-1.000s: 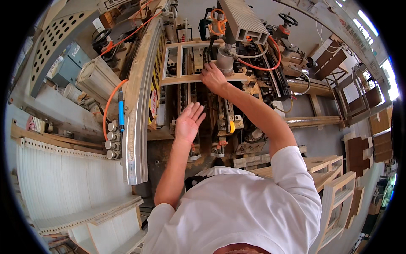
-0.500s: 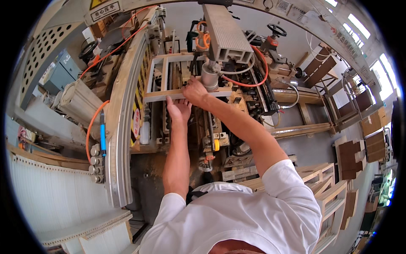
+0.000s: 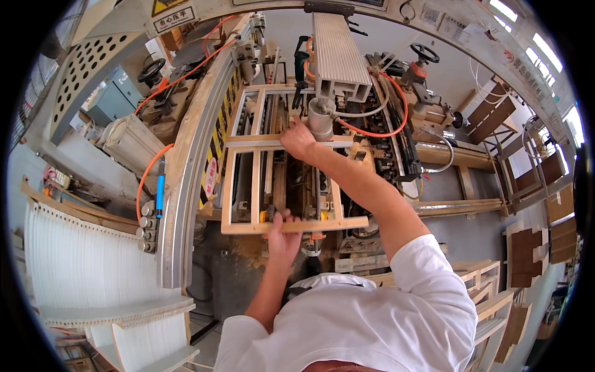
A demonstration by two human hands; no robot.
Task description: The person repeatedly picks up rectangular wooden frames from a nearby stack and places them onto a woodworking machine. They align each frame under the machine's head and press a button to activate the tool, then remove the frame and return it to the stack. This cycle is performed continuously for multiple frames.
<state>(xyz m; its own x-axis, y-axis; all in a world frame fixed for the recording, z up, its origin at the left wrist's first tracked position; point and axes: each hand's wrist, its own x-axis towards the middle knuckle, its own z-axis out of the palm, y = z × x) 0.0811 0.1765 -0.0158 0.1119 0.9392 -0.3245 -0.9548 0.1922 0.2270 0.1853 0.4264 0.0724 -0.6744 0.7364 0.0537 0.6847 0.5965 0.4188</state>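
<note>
A pale wooden frame section (image 3: 297,227) with crossbars lies over the machine bed in front of me. My left hand (image 3: 284,243) grips its near rail, thumb on top and the other fingers partly hidden. Beyond it lies a second section of wooden framework (image 3: 246,141); whether the two are joined, I cannot tell. My right hand (image 3: 299,140) reaches over the rail between them with fingers curled, just left of a metal cylinder (image 3: 321,118). What its fingertips hold, if anything, is hidden.
A ribbed metal beam (image 3: 341,56) hangs above the cylinder. Orange air hose (image 3: 406,115) loops on the right. A striped guard rail (image 3: 217,139) runs along the left. White slatted panels (image 3: 80,260) stand at lower left, and more wooden frames (image 3: 493,304) at lower right.
My left hand has drawn toward me, now holding a nearer rail. Framework spans machine parts that showed uncovered before. My right hand stays beside the cylinder, and the view has shifted slightly.
</note>
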